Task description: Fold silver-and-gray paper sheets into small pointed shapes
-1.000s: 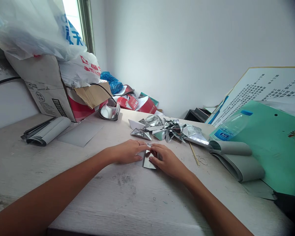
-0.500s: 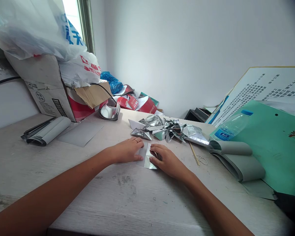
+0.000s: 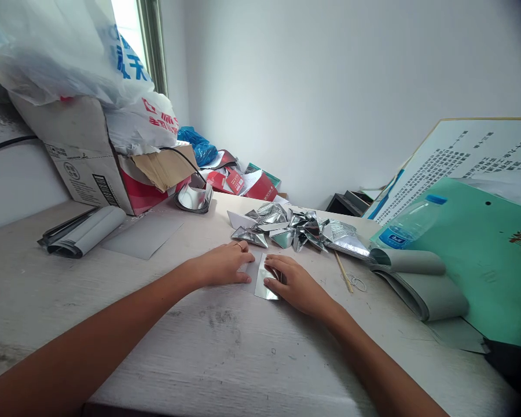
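On the table lies a small sheet of silver foil paper (image 3: 266,285), its shiny right part folded over against a dull grey left part. My left hand (image 3: 226,264), with a ring on one finger, holds the left side of the sheet, fingers bent over it and thumb at its near corner. From the right, my right hand (image 3: 293,284) grips the folded foil part between curled fingers and thumb; the palm hides its right edge. Just beyond both hands is a heap of folded silver foil pieces (image 3: 282,226).
A wooden stick (image 3: 342,271) and rubber bands (image 3: 356,282) lie right of my hands. Rolled grey sheets (image 3: 421,284) and a plastic bottle (image 3: 410,223) stand further right. At left are another roll (image 3: 89,231), a flat grey sheet (image 3: 143,236) and a cardboard box (image 3: 82,156).
My left hand has shifted very slightly left over the sheet. My right hand and the folded foil part stay almost where they were.
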`<state>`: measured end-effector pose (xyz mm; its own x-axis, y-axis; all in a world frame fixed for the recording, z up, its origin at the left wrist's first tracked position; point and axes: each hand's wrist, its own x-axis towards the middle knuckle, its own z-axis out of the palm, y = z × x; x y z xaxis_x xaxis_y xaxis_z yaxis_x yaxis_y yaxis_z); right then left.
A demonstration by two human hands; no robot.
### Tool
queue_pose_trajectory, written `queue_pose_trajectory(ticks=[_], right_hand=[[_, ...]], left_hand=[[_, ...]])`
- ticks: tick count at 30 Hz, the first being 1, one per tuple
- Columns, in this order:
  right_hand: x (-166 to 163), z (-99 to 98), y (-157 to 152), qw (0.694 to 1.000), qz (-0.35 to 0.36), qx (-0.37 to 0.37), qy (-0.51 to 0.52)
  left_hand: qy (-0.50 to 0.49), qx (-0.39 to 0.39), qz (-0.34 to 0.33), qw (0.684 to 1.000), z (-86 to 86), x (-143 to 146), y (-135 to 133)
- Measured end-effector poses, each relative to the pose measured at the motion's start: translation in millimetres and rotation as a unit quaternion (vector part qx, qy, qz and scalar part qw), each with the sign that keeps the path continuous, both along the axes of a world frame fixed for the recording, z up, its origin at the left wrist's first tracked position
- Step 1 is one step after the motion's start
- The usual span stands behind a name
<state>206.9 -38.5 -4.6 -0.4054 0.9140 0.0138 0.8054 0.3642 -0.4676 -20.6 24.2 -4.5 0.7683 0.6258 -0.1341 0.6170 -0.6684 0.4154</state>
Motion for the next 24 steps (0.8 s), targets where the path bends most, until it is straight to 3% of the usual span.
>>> queue_pose_trajectory(ticks=[24], right_hand=[[6.1, -6.6, 5.7, 0.999, 0.023, -0.012, -0.042]], left_hand=[[0.017, 0.037, -0.013, 0.999, 0.8, 2.4, -3.1]])
